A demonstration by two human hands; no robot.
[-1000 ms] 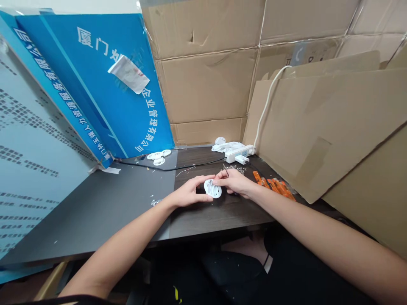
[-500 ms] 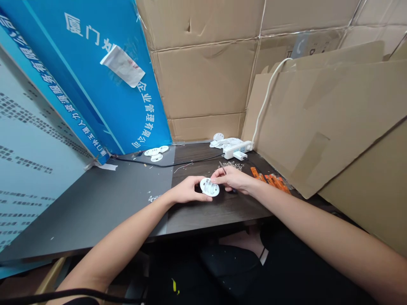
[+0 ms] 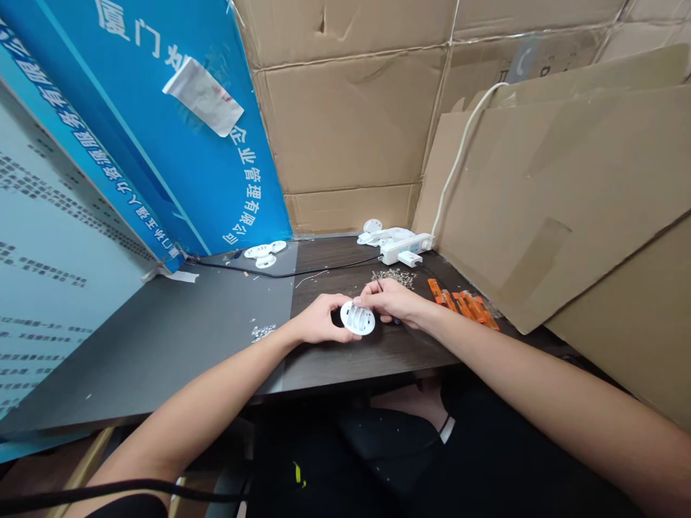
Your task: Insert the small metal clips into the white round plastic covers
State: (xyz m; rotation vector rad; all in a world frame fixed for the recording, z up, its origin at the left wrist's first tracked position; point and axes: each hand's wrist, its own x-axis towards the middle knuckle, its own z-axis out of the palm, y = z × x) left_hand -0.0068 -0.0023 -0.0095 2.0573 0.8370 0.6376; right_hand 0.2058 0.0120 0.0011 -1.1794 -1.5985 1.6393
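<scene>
A round white plastic housing [image 3: 363, 324] with curved slots inside is tilted up over the dark table edge. My left hand [image 3: 322, 318] grips it by its left side, thumb below and fingers above. At its upper edge, the fingertips of my right hand [image 3: 386, 298] pinch close against the housing; whether they hold a small part there is hidden. That hand also holds what looks like a thin screwdriver [image 3: 379, 285], its dark shaft sticking up between the fingers and a dark end showing below the palm.
Small metal pieces lie in piles, one beyond my right hand [image 3: 396, 276] and one left [image 3: 262, 332]. Orange packs [image 3: 467, 308] lie right. White round parts [image 3: 264, 252] and a power strip [image 3: 404, 249] sit at the back. A black cable [image 3: 291, 274] crosses the table; cardboard [image 3: 556, 194] walls it.
Both hands keep their grip on the housing and stay nearly in place. The view has shifted slightly, and the housing appears turned a little.
</scene>
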